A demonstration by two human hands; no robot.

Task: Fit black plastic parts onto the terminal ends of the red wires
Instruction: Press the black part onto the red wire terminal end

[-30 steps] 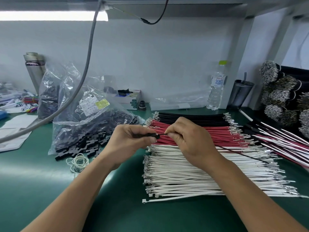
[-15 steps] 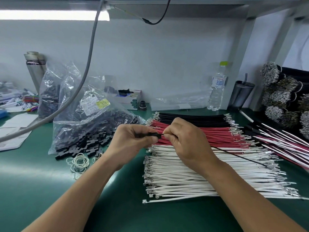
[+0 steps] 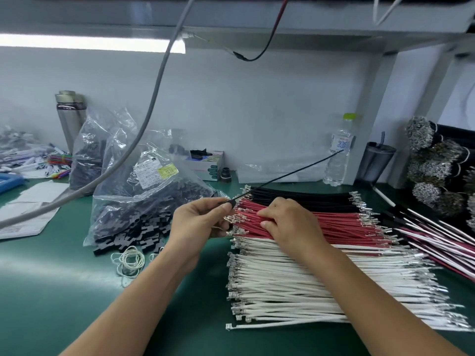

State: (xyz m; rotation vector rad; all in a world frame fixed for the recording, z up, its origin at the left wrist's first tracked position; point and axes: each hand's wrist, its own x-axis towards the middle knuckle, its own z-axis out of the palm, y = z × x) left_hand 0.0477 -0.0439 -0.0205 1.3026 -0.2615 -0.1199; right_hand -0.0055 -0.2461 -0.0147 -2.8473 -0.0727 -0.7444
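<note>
A: Where is the black plastic part (image 3: 232, 203)?
B: Pinched in the left hand (image 3: 199, 222), at thumb and forefinger, with a thin black wire (image 3: 288, 175) rising from it up and right, its far end in front of the water bottle (image 3: 338, 152).

A: And the right hand (image 3: 290, 224)?
B: Its fingers are curled down onto the red wires (image 3: 334, 222) near their terminal ends; whether that grip pinches a single wire I cannot tell.

A: How do the wires lie?
B: Three flat bands on the green desk (image 3: 51, 291): black wires (image 3: 303, 196) farthest, red in the middle, white wires (image 3: 295, 286) nearest. The right forearm crosses over the white band.

A: What's around them?
B: To the left, two clear plastic bags. The near bag (image 3: 144, 201) holds black plastic pieces, some spilling out at its mouth; the far bag (image 3: 90, 150) holds dark parts too. Loose white rubber bands (image 3: 128, 260) lie in front. One metal flask (image 3: 69, 116) stands behind the bags, one small box (image 3: 205, 164) sits at the wall, and one dark tumbler (image 3: 375, 163) stands right of the bottle. At the far right, bundled wires (image 3: 434, 165) are stacked, their metal ends facing out. A grey cable (image 3: 151, 106) hangs across the left side.
</note>
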